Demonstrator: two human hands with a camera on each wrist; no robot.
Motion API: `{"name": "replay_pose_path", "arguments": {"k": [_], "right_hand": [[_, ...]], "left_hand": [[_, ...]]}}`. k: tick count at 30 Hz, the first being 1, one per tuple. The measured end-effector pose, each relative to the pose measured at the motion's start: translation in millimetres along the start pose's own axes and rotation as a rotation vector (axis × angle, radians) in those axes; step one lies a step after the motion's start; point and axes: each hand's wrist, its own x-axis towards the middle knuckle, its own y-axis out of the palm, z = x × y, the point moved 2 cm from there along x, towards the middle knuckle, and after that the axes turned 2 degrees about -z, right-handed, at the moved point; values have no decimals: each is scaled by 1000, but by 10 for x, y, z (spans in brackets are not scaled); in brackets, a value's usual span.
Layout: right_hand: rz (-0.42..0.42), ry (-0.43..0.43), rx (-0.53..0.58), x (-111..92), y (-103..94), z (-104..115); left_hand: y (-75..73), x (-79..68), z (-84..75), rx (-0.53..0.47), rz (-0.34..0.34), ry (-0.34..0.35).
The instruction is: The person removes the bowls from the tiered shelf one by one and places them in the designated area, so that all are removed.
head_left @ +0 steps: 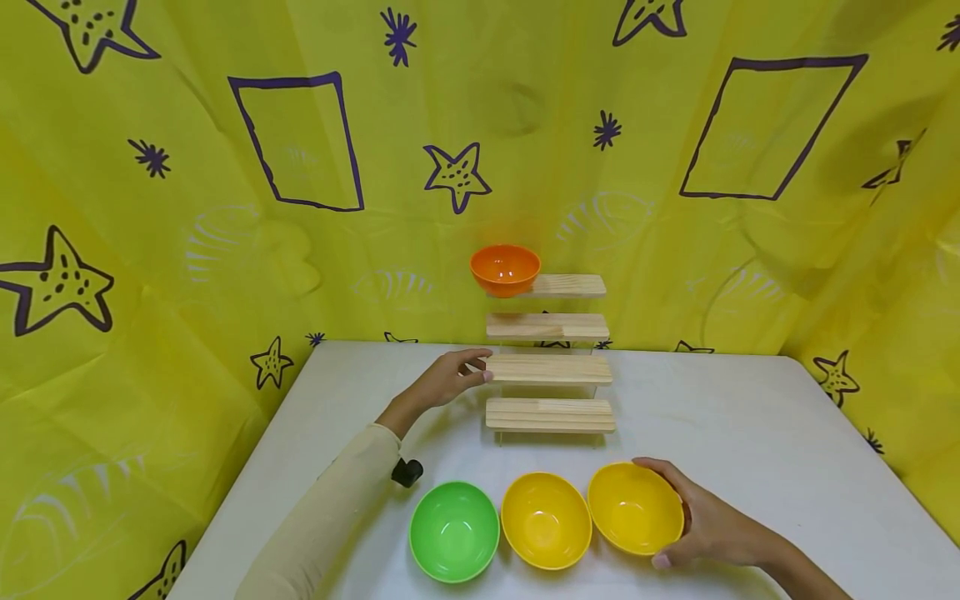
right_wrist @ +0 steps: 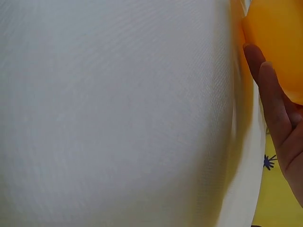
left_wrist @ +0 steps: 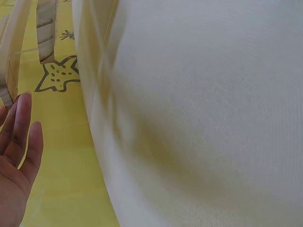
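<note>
My right hand [head_left: 708,521] grips the rim and side of the right-hand yellow bowl [head_left: 636,508], which looks slightly tilted. That bowl [right_wrist: 279,42] also shows at the edge of the right wrist view, with fingers along its outside. My left hand [head_left: 450,377] holds the left end of a board on a tiered wooden stand [head_left: 551,369], thumb at the front edge and fingers behind. In the left wrist view, part of the stand [left_wrist: 14,42] appears beside the left hand [left_wrist: 16,161]. An orange bowl [head_left: 506,271] sits on the top board, at its left end.
Another yellow bowl [head_left: 546,521] and a green bowl [head_left: 454,532] stand in a row on the white table [head_left: 705,408], left of the held bowl. A small black object [head_left: 407,472] lies beside the left forearm. Yellow patterned cloth [head_left: 405,233] surrounds the table's back and sides.
</note>
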Motion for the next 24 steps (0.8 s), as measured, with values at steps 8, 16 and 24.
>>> {"name": "replay_pose_path", "arguments": {"k": [8,16,24], "right_hand": [[33,22,0,-2,-2,14],[55,72,-34,-22,3,58],[59,85,-22,-42,-8,45]], "left_hand": [[2,-6,-4,-4,-5,0],[17,-7,7,-19,-8,1],[12,-1,4,-19,-7,2]]}}
